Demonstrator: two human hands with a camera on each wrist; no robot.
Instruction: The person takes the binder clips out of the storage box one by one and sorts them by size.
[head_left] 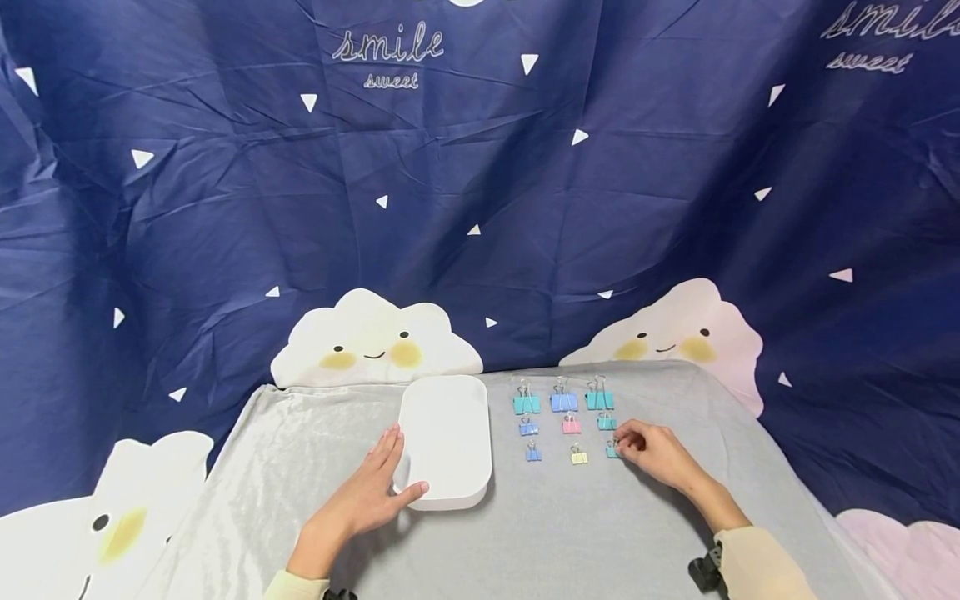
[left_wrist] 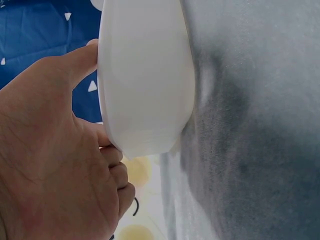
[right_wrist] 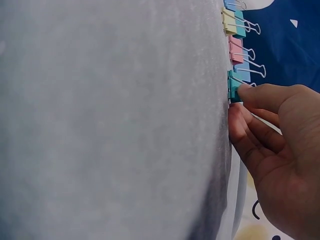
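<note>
A white box (head_left: 446,442) with rounded corners sits on the grey cloth. My left hand (head_left: 371,487) rests against its left side and near corner, fingers and thumb spread; the left wrist view shows the hand (left_wrist: 65,145) at the rim of the box (left_wrist: 145,75). My right hand (head_left: 656,452) pinches the small teal binder clip (head_left: 612,450) at the near right of three rows of clips. In the right wrist view the thumb lies on the teal clip (right_wrist: 233,89), and part of it is hidden by the hand (right_wrist: 285,145).
Large clips, teal (head_left: 527,404), blue (head_left: 564,402) and teal (head_left: 599,400), stand in the far row. The middle row has blue (head_left: 528,429), pink (head_left: 572,427) and teal (head_left: 607,423) clips. Nearest are a small blue clip (head_left: 533,455) and a yellow one (head_left: 579,457). A dark blue curtain (head_left: 480,167) hangs behind.
</note>
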